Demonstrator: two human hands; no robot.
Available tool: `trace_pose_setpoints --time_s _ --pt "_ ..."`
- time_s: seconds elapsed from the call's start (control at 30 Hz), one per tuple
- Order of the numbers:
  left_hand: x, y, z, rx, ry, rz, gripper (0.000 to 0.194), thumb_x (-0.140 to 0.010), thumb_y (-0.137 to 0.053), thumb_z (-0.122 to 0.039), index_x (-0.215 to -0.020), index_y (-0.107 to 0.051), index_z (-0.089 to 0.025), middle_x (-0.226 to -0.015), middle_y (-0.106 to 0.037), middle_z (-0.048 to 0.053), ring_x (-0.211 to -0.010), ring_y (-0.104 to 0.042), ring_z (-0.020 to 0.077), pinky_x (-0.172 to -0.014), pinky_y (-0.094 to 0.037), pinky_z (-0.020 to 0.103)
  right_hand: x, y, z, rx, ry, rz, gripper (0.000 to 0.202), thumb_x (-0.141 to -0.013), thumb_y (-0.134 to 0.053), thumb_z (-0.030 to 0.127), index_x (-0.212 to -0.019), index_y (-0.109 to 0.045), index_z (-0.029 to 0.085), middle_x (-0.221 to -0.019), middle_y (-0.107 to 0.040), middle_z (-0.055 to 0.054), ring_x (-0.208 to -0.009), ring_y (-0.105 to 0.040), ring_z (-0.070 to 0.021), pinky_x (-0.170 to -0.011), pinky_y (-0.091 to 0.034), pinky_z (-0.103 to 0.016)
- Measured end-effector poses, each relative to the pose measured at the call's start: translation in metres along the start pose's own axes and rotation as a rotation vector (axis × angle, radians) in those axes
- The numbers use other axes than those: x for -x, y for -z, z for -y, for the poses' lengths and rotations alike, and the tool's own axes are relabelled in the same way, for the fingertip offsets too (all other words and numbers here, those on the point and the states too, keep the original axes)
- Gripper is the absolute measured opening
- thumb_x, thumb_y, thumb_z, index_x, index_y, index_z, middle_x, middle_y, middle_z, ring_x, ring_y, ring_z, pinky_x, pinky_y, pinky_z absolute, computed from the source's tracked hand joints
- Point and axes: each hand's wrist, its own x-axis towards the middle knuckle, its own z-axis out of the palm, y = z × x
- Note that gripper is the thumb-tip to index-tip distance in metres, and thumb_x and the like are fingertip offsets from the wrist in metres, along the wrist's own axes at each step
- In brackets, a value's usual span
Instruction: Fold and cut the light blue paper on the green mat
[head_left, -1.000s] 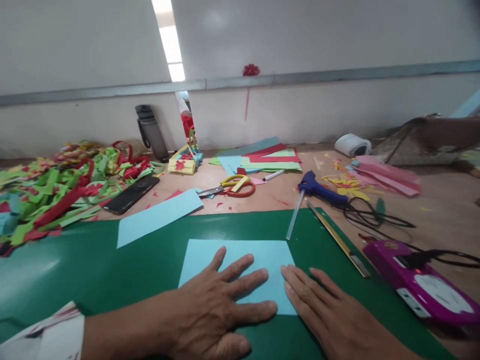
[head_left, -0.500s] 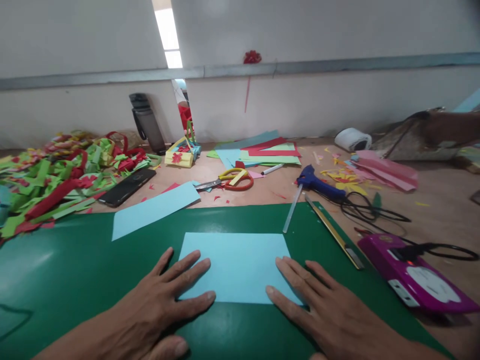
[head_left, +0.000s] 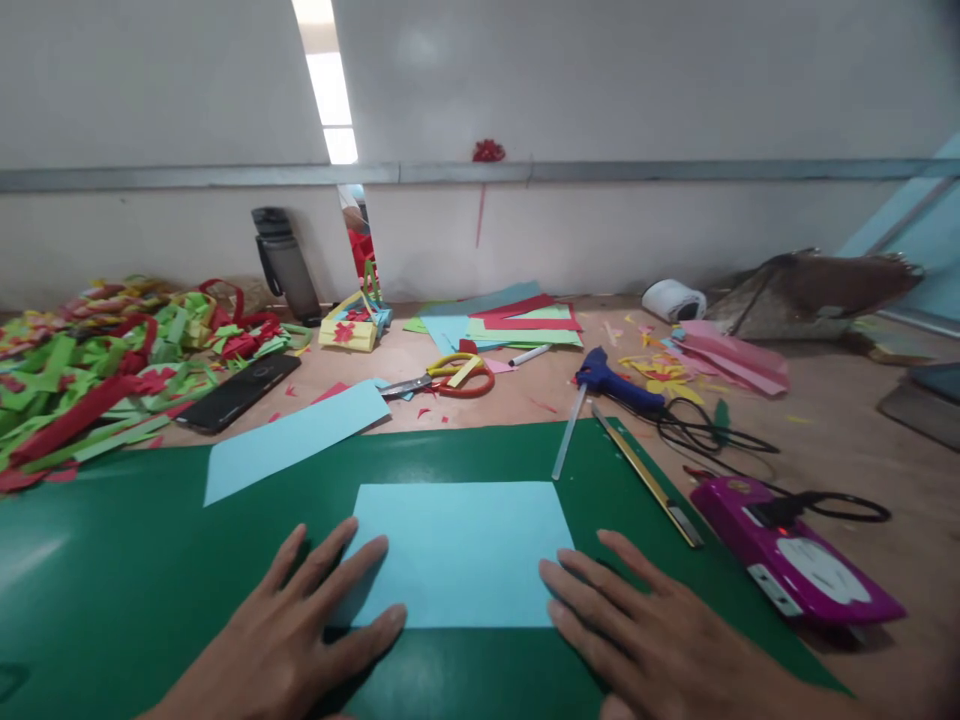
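A light blue sheet of paper point(head_left: 457, 560) lies flat on the green mat point(head_left: 465, 670) in front of me. At its left edge, my left hand point(head_left: 292, 620) has its fingers spread, with the index finger and thumb over the paper. My right hand point(head_left: 645, 620) is at the right edge, fingers stretched out and the tips on or just over the border. Neither hand grips anything. A second light blue strip point(head_left: 296, 440) rests beyond, at the mat's far left edge, its far end by the blades of the scissors point(head_left: 457, 375).
Right of the sheet lie a glue stick point(head_left: 570, 435), a blue glue gun point(head_left: 619, 380), a cutter knife point(head_left: 649, 475) and a purple power strip point(head_left: 795, 550). A phone point(head_left: 240, 393), paper scraps point(head_left: 82, 370), a bottle point(head_left: 287, 265) and a small paper basket point(head_left: 349, 332) stand left.
My left hand has slid a little left, and its fingers cover less of the sheet. The right hand's fingertips have shifted slightly at the right edge. The whole view has tilted a bit upward.
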Motion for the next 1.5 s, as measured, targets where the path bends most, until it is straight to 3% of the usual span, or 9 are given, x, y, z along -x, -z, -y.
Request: trace_pose_setpoints --time_s 0.07,0.17,0.3,0.37,0.47,0.63,0.93,1.23,1.5 --pt "0.009 -0.005 0.004 -0.038 0.027 -0.044 0.042 -0.087 -0.042 -0.057 -0.124 -0.053 -0.043 -0.141 -0.044 0.002 -0.135 -0.029 0.0326 -0.107 -0.018 0.058 0.006 0.000 0.001 0.055 -0.011 0.008 0.033 -0.094 -0.036 0.027 -0.102 -0.066 0.018 -0.108 -0.069 -0.007 -0.100 -0.059 -0.0223 -0.089 -0.043 -0.038" --pt "0.008 -0.010 0.004 -0.097 0.012 -0.082 0.030 -0.090 -0.046 -0.046 -0.113 -0.063 -0.037 -0.133 -0.054 0.003 -0.130 -0.039 0.0283 -0.109 -0.017 0.055 -0.003 0.006 0.007 0.163 0.022 0.093 0.029 -0.080 -0.044 0.007 -0.099 -0.066 0.012 -0.104 -0.069 -0.013 -0.094 -0.062 -0.0254 -0.078 -0.048 -0.038" --pt "-0.012 -0.021 -0.002 -0.082 -0.099 -0.222 0.027 -0.090 -0.047 -0.042 -0.086 -0.067 -0.025 -0.106 -0.068 0.005 -0.106 -0.058 0.0231 -0.111 -0.017 0.050 -0.023 0.008 0.014 0.278 0.062 0.169 0.029 -0.068 -0.048 0.002 -0.090 -0.066 0.007 -0.089 -0.069 -0.017 -0.073 -0.064 -0.0268 -0.054 -0.048 -0.036" --pt "-0.024 -0.025 -0.007 -0.110 -0.070 -0.219 0.027 -0.090 -0.047 -0.042 -0.095 -0.065 -0.022 -0.107 -0.066 0.008 -0.104 -0.058 0.0259 -0.109 -0.021 0.054 -0.029 0.002 0.013 0.306 0.087 0.167 0.030 -0.069 -0.049 0.003 -0.094 -0.065 0.004 -0.090 -0.068 -0.020 -0.072 -0.063 -0.0276 -0.050 -0.045 -0.035" --pt "-0.042 -0.019 -0.016 -0.159 -0.034 -0.031 0.031 -0.092 -0.047 -0.034 -0.121 -0.053 -0.023 -0.121 -0.059 0.011 -0.113 -0.053 0.0307 -0.102 -0.029 0.061 -0.035 -0.009 0.008 0.297 0.097 0.141 0.025 -0.071 -0.049 0.001 -0.092 -0.063 0.005 -0.086 -0.066 -0.019 -0.068 -0.060 -0.0240 -0.055 -0.044 -0.035" --pt "-0.061 0.001 -0.020 -0.018 -0.121 0.151 0.044 -0.091 -0.047 -0.039 -0.133 -0.042 -0.026 -0.139 -0.043 0.011 -0.125 -0.039 0.0355 -0.098 -0.037 0.056 -0.046 -0.008 -0.006 0.166 0.050 0.265 0.014 -0.072 -0.054 0.002 -0.078 -0.060 0.012 -0.073 -0.060 -0.008 -0.064 -0.054 -0.0206 -0.055 -0.040 -0.032" --pt "-0.070 0.003 0.006 0.157 -0.302 0.104 0.044 -0.090 -0.041 -0.052 -0.129 -0.048 -0.033 -0.125 -0.046 0.010 -0.110 -0.043 0.0325 -0.091 -0.039 0.050 -0.049 -0.007 -0.038 -0.225 0.144 0.317 0.047 -0.083 -0.047 0.008 -0.127 -0.045 0.024 -0.091 -0.053 -0.006 -0.079 -0.046 -0.0209 -0.074 -0.035 -0.037" --pt "-0.083 0.002 0.016 0.247 -0.374 0.125 0.040 -0.090 -0.042 -0.053 -0.123 -0.052 -0.034 -0.115 -0.044 0.009 -0.103 -0.040 0.0297 -0.089 -0.032 0.048 -0.051 -0.008 -0.041 -0.276 0.173 0.322 0.041 -0.086 -0.044 0.014 -0.126 -0.047 0.021 -0.093 -0.054 -0.008 -0.080 -0.044 -0.0214 -0.086 -0.031 -0.045" --pt "-0.081 0.003 0.018 0.258 -0.386 0.146 0.043 -0.089 -0.043 -0.054 -0.125 -0.049 -0.033 -0.116 -0.043 0.009 -0.102 -0.040 0.0298 -0.089 -0.030 0.050 -0.027 -0.004 -0.049 -0.305 0.107 0.305 0.042 -0.086 -0.040 0.010 -0.127 -0.048 0.020 -0.093 -0.054 -0.008 -0.087 -0.046 -0.0226 -0.089 -0.028 -0.047"
